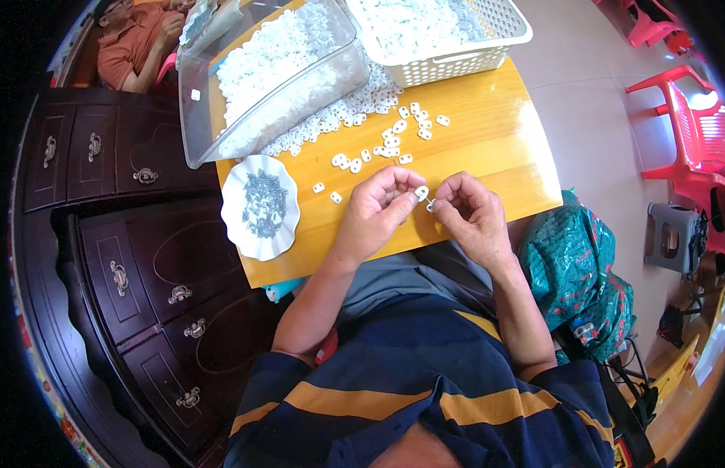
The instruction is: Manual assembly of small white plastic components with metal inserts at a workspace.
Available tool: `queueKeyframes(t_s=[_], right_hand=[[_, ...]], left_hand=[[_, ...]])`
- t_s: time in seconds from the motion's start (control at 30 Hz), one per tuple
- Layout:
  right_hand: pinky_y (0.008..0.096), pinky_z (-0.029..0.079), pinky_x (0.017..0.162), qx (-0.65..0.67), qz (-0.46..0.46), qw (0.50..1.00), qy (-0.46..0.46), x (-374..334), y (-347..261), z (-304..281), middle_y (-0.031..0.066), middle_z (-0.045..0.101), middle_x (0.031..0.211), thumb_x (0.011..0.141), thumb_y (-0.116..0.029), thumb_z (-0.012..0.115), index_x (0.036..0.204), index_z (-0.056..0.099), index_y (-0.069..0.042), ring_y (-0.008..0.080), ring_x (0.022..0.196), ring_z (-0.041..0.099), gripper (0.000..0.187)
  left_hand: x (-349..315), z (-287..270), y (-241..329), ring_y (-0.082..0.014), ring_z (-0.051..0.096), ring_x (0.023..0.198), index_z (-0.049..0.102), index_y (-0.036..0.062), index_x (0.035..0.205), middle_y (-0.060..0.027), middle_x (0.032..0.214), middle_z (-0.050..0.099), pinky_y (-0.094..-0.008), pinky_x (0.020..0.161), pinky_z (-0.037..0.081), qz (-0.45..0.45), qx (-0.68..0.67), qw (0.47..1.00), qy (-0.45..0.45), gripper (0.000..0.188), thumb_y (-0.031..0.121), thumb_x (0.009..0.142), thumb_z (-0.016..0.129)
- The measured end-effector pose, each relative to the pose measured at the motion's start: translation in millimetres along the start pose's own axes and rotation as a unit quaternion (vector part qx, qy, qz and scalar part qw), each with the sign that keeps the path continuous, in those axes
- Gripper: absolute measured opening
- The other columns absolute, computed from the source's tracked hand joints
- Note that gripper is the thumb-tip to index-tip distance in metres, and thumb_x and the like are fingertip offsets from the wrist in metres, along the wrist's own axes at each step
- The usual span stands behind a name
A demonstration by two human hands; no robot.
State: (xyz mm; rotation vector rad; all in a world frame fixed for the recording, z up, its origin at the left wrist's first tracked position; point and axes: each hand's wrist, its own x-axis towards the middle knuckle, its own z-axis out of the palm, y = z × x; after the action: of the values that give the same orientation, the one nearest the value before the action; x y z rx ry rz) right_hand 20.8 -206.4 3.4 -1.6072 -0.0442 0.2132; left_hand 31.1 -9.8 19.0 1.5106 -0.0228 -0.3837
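While the left hand (378, 210) pinches a small white plastic tab (422, 193) right of the scalloped dish (231, 209), the right hand's (476, 220) thumb and fingers, farther from that dish, grasp a thin part (430, 205) too small to identify; grey bits (264, 203) lie inside the dish.

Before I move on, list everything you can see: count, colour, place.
Table: one, yellow-brown, centre.
Clear bin: one, transparent, table's far left.
Perforated basket: one, white, right of bin.
Small pieces: too many to count, white, bin, basket, table.
Plate: one, white, table's left.
Tiny parts: many, dark grey, on plate.
Drawers: several, dark brown, left.
Bag: one, green, right of table.
Chairs: at least two, red, right.
Stool: one, grey, right.
Other person: one, orange-brown shirt, upper left.
Held piece: one, white, left fingertips.
Left hand, right hand: two, bare, near table edge.
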Motion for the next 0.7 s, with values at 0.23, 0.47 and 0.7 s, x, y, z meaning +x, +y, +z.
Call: queueKeyframes(t_s=[0.23,0.47,0.7], right_hand=[[0.0210,0.043,0.057,0.015,-0.004,1.000,-0.002,0.2,1.1,-0.4,-0.0036,0.061,0.075,0.092,-0.004,0.069,0.095,0.064,-0.002,0.0018,0.065,0.053,0.006],[0.0206,0.043,0.058,0.031,0.007,0.999,-0.011,-0.5,-0.1,-1.1,-0.0045,0.060,0.076,0.093,-0.004,0.068,0.094,0.064,-0.003,0.0017,0.066,0.053,0.005],[0.0201,0.042,0.058,0.059,0.006,0.998,-0.012,-0.9,0.5,-0.8,-0.0059,0.059,0.076,0.094,-0.005,0.068,0.094,0.064,-0.003,0.0011,0.067,0.051,0.005]], left_hand=[[1.7,-3.0,1.0,-0.0038,0.049,0.066,0.064,0.0017,0.116,0.0009,0.090,0.062,-0.0201,0.058,0.041,-0.055,-0.083,0.995,-0.026,0.017,0.005,0.099,0.060],[2.4,1.3,2.9,-0.0050,0.051,0.065,0.062,0.0018,0.119,0.0007,0.090,0.063,-0.0213,0.058,0.042,-0.065,-0.092,0.994,-0.008,0.024,0.010,0.097,0.063],[3.6,-1.9,-4.9,-0.0052,0.050,0.064,0.063,0.0017,0.118,0.0000,0.091,0.063,-0.0213,0.057,0.041,-0.063,-0.135,0.988,-0.028,0.022,0.008,0.097,0.061]])
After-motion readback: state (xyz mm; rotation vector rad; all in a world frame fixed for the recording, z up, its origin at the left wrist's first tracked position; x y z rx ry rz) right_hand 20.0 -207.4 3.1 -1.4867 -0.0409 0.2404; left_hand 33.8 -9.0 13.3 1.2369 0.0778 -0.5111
